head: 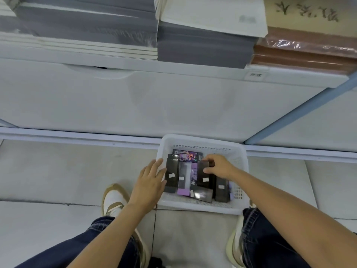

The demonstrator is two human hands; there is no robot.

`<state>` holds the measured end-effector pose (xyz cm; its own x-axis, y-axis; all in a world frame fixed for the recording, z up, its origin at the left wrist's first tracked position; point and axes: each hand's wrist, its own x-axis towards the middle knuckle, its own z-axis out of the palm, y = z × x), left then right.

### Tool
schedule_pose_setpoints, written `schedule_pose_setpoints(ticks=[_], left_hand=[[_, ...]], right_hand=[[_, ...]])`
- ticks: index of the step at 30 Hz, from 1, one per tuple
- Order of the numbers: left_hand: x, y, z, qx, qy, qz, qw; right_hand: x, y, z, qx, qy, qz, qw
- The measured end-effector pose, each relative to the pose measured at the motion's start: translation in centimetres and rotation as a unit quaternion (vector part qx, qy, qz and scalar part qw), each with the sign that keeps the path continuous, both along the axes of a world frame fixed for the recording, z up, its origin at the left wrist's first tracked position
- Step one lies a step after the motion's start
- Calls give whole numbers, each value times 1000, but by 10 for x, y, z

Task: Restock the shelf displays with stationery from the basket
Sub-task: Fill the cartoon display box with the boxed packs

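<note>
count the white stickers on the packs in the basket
5 white stickers: on the black pack beside the left hand, the purple pack, the dark pack the right hand grips, the glossy front pack, the rightmost black pack. More may be hidden.

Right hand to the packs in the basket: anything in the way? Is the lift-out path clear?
Nothing visible. The right hand already pinches a dark pack in the basket, whose top is open. The left hand lies flat at the left rim, off to the side of that pack, not over it.
</note>
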<state>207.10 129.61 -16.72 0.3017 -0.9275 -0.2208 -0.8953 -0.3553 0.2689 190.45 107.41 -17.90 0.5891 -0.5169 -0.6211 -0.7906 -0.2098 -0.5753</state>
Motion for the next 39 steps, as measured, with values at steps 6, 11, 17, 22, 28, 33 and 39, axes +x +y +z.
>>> schedule_pose_setpoints(ticks=[6,11,17,22,28,33,39], left_hand=[[-12,-27,21,-88,101,54,989],[-32,-53,40,-44,457,184,869],[-40,-51,45,14,683,249,686],[-26,-37,35,12,607,322,727],[-15,-23,29,-26,604,394,692],[-18,-26,27,-5,585,377,718],[-15,-29,35,-9,554,401,729]], right_hand=[[8,-19,45,9,-112,4,994],[17,-18,76,133,-172,-4,976],[29,13,65,265,-200,-1,943],[18,21,41,139,-118,-11,983],[-12,39,-5,-22,113,163,980],[-12,44,-13,-24,124,186,974],[-5,6,23,5,59,156,986]])
